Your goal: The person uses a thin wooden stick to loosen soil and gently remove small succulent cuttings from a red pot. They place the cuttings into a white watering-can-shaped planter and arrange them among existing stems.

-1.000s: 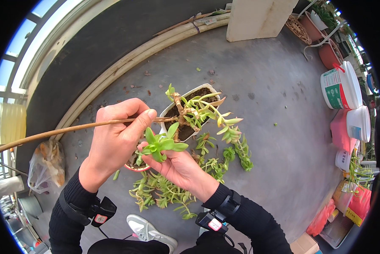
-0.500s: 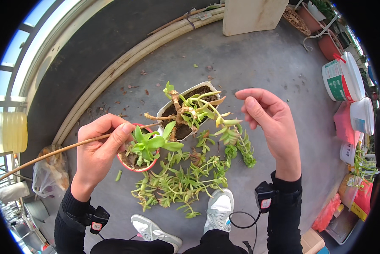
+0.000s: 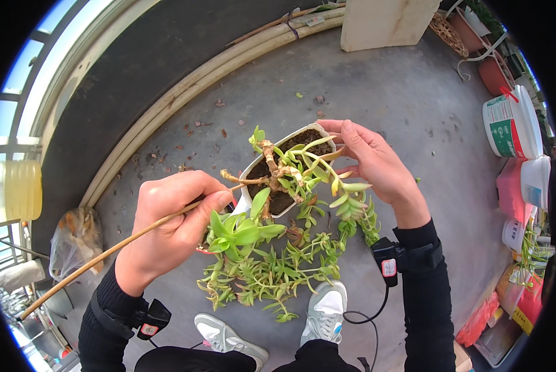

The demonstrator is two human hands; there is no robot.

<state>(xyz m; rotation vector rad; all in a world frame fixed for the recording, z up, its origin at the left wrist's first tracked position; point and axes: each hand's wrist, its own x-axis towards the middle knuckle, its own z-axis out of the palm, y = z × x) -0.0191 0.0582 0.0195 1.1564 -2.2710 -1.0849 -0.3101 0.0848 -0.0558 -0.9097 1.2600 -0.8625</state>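
Observation:
My left hand [image 3: 175, 229] is closed in a pinch around a thin brown stick [image 3: 110, 251]. The stick's tip reaches the white rectangular pot [image 3: 245, 170], which holds dark soil. In that pot stands a succulent with thick woody stems [image 3: 269, 155] and long green shoots leaning right. My right hand [image 3: 383, 170] is at the pot's right corner, fingers stretched out and apart along its side; whether they press on it I cannot tell. Below my left hand, a green rosette succulent [image 3: 244, 232] grows in a red-rimmed pot [image 3: 204, 250], mostly hidden. Loose succulent cuttings [image 3: 278, 270] lie in front.
Pale pipes [image 3: 197, 87] curve along the dark wall. A white board [image 3: 386, 25] stands at the back. White buckets [image 3: 510, 124] and several pots line the right side. A plastic bag [image 3: 76, 242] lies at the left. My shoes [image 3: 324, 313] are close to the cuttings.
My right hand has moved left and up to the white pot's corner. My left hand, still holding the stick, has come forward and right over the red-rimmed pot. The view has shifted slightly.

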